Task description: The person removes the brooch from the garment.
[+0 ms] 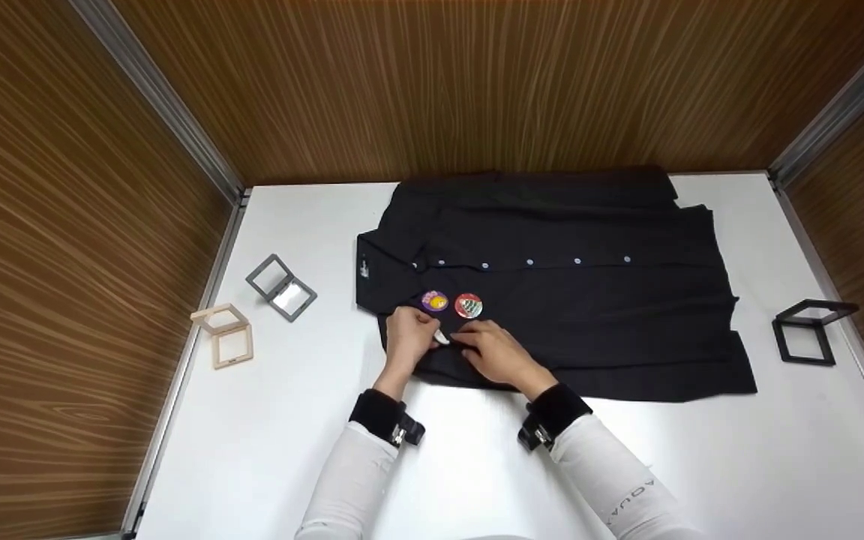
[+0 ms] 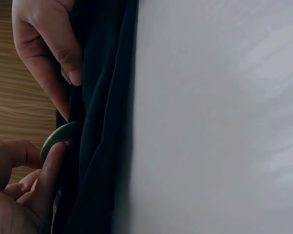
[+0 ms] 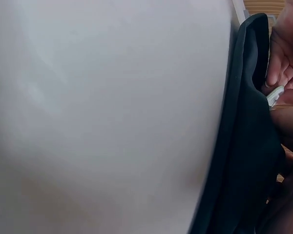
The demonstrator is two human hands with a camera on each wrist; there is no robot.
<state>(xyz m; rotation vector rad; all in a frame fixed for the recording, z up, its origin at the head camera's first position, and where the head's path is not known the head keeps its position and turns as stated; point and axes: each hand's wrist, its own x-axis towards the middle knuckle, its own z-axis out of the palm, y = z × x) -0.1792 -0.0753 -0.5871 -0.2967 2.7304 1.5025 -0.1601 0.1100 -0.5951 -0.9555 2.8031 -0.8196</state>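
A black shirt [image 1: 537,315] lies spread on the table, collar to the left. Two round badges sit on its chest, one purple and yellow [image 1: 434,301], one red with a tree picture [image 1: 469,305]. Just below them my left hand [image 1: 408,337] pinches a third badge [image 1: 441,337], tilted on edge; its green rim [image 2: 58,137] shows against the cloth in the left wrist view. Close by, my right hand [image 1: 499,354] pinches a fold of the shirt. In the right wrist view the badge's pale back [image 3: 275,95] shows, partly hidden by fingers.
On the left of the white table [image 1: 289,427] stand an open grey frame [image 1: 279,291] and an open light wooden frame [image 1: 232,365]. An open black frame [image 1: 807,361] is at the far right. Wood-grain panels [image 1: 477,90] enclose the back and sides.
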